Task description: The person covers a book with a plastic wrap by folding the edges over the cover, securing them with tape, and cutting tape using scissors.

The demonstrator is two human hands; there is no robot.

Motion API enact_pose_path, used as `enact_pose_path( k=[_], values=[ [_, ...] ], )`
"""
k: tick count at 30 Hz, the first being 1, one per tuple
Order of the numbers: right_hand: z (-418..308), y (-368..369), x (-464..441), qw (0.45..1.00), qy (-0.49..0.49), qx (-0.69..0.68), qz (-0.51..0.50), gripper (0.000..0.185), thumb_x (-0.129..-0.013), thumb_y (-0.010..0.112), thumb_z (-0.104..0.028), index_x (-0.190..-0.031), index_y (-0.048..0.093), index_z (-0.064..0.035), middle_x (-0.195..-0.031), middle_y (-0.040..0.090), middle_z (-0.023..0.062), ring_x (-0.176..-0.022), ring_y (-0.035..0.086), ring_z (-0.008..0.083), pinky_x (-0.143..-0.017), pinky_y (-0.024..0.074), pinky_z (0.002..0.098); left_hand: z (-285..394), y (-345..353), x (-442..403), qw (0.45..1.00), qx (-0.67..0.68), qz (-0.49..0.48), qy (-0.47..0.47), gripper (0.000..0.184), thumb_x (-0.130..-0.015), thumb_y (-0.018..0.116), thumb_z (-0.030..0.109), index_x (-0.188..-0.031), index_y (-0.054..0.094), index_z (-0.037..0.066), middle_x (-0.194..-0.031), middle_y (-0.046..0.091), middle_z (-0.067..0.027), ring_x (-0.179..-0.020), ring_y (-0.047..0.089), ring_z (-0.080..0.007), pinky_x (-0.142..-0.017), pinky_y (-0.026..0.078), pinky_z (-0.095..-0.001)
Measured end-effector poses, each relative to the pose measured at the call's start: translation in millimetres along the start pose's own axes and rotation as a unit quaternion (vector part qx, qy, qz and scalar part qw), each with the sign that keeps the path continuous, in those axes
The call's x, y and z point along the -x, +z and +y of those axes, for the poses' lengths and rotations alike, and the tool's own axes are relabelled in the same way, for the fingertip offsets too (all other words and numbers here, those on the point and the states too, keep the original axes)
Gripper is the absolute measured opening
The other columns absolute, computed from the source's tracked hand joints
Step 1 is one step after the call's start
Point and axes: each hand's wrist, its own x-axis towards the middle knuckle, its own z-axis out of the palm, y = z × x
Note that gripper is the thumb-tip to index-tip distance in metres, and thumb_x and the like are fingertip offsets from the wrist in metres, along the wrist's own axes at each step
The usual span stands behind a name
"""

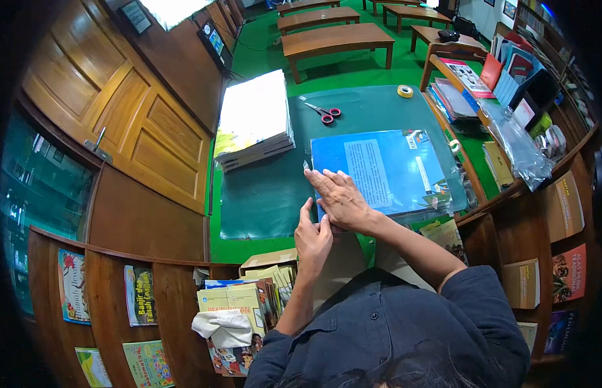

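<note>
A blue book (359, 174), back cover up with a clear plastic wrap around it, lies on the dark green table mat (262, 207). My right hand (343, 200) rests flat along the book's left edge, fingers stretched out. At the lower left corner of the book is my left hand (314, 239), its index finger and thumb extended and apart; its other fingers are partly hidden. Scissors (327, 115) with red-and-black handles lie beyond the book. To the left rises a stack of books (254, 119), its top washed out by glare. A roll of tape (404, 91) sits at the far right of the mat.
A wooden shelf (462, 97) with papers, folders and crumpled clear plastic (521, 142) stands on the right. Below the table's near edge, a box of books (249, 291) has a white cloth (223, 326) on it. Low wooden tables (336, 42) stand farther back.
</note>
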Motion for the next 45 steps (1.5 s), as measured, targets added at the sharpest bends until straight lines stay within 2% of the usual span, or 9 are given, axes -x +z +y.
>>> enact_pose_path(
  k=[14, 15, 19, 20, 24, 30, 35, 39, 45],
  values=[
    [7.4, -6.4, -0.6, 0.998, -0.012, -0.029, -0.053, 0.081, -0.079, 0.055, -0.021, -0.150, 0.018, -0.0059, -0.143, 0.042, 0.0151, -0.125, 0.042, 0.0331, -0.104, 0.0255, 0.0429, -16.1, 9.2, -3.0, 0.991, -0.075, 0.063, 0.088, 0.052, -0.085, 0.052, 0.010, -0.134, 0.039, -0.003, -0.103, 0.063, -0.0311, -0.085, 0.062, -0.0472, -0.076, 0.048, -0.0499],
    [7.9, -6.4, 0.0, 0.998, -0.012, -0.030, -0.052, 0.081, -0.079, 0.055, -0.021, -0.150, 0.018, -0.0059, -0.143, 0.042, 0.0151, -0.125, 0.042, 0.0331, -0.104, 0.0255, 0.0429, -15.8, 9.1, -3.0, 0.991, -0.076, 0.063, 0.089, 0.052, -0.085, 0.052, 0.010, -0.134, 0.039, -0.003, -0.103, 0.063, -0.0311, -0.085, 0.062, -0.0472, -0.076, 0.048, -0.0499],
    [9.1, -5.0, 2.2, 0.998, -0.018, -0.027, -0.050, 0.088, -0.077, 0.057, -0.026, -0.151, 0.014, -0.0066, -0.143, 0.042, 0.0162, -0.124, 0.043, 0.0322, -0.104, 0.0264, 0.0417, -15.0, 8.7, -4.3, 0.991, -0.103, 0.059, 0.068, 0.055, -0.085, 0.053, 0.007, -0.135, 0.038, -0.006, -0.103, 0.065, -0.0229, -0.074, 0.064, -0.0281, -0.072, 0.050, -0.0420],
    [8.9, -5.8, 2.0, 0.998, -0.018, -0.027, -0.050, 0.088, -0.077, 0.057, -0.026, -0.151, 0.014, -0.0066, -0.143, 0.042, 0.0162, -0.124, 0.043, 0.0322, -0.104, 0.0264, 0.0417, -13.1, 8.0, -4.1, 0.991, -0.103, 0.059, 0.068, 0.055, -0.085, 0.053, 0.007, -0.135, 0.038, -0.006, -0.103, 0.065, -0.0229, -0.074, 0.064, -0.0281, -0.072, 0.050, -0.0420],
    [5.6, -8.2, -0.5, 0.997, 0.013, -0.053, -0.054, 0.094, -0.075, 0.060, -0.031, -0.151, 0.011, -0.0070, -0.141, 0.044, 0.0169, -0.122, 0.044, 0.0316, -0.104, 0.0266, 0.0413, -0.5, 0.4, -2.1, 0.997, -0.071, 0.000, -0.014, 0.061, -0.083, 0.053, 0.011, -0.139, 0.031, -0.003, -0.094, 0.063, -0.0340, -0.081, 0.062, -0.0481, -0.074, 0.048, -0.0512],
    [5.8, -10.7, -4.3, 0.995, 0.024, -0.068, -0.064, 0.099, -0.073, 0.062, -0.035, -0.152, 0.009, -0.0068, -0.139, 0.045, 0.0176, -0.119, 0.045, 0.0315, -0.104, 0.0267, 0.0415, -2.6, -5.2, -1.5, 0.997, -0.074, 0.005, 0.002, 0.054, -0.083, 0.053, 0.011, -0.133, 0.041, -0.002, -0.093, 0.065, -0.0287, -0.079, 0.063, -0.0462, -0.071, 0.049, -0.0484],
    [3.1, -12.8, -3.1, 0.996, 0.019, -0.036, -0.077, 0.103, -0.076, 0.059, -0.040, -0.151, -0.002, -0.0058, -0.144, 0.041, 0.0181, -0.128, 0.042, 0.0320, -0.105, 0.0261, 0.0427, 24.7, -31.3, -2.6, 0.967, -0.249, -0.046, -0.014, 0.043, -0.082, 0.056, 0.010, -0.124, 0.053, 0.000, -0.094, 0.068, -0.0202, -0.075, 0.065, -0.0408, -0.070, 0.051, -0.0429],
    [7.2, -3.1, -0.8, 0.995, 0.042, -0.076, -0.050, 0.109, -0.072, 0.064, -0.035, -0.151, -0.005, -0.0056, -0.138, 0.047, 0.0178, -0.118, 0.047, 0.0318, -0.104, 0.0288, 0.0409, 19.9, -30.7, -17.7, 0.988, -0.112, 0.075, 0.070, 0.036, -0.079, 0.062, 0.007, -0.115, 0.061, 0.004, -0.095, 0.070, -0.0121, -0.080, 0.065, -0.0330, -0.074, 0.051, -0.0379],
    [12.7, 3.5, 1.1, 0.993, 0.027, -0.117, -0.010, 0.109, -0.074, 0.062, -0.030, -0.149, -0.012, -0.0053, -0.139, 0.046, 0.0188, -0.118, 0.048, 0.0337, -0.105, 0.0290, 0.0413, -1.6, -9.5, -35.7, 0.947, -0.148, 0.054, 0.280, 0.038, -0.076, 0.066, 0.004, -0.114, 0.063, 0.005, -0.098, 0.069, -0.0094, -0.088, 0.063, -0.0268, -0.080, 0.049, -0.0361]
  ],
)
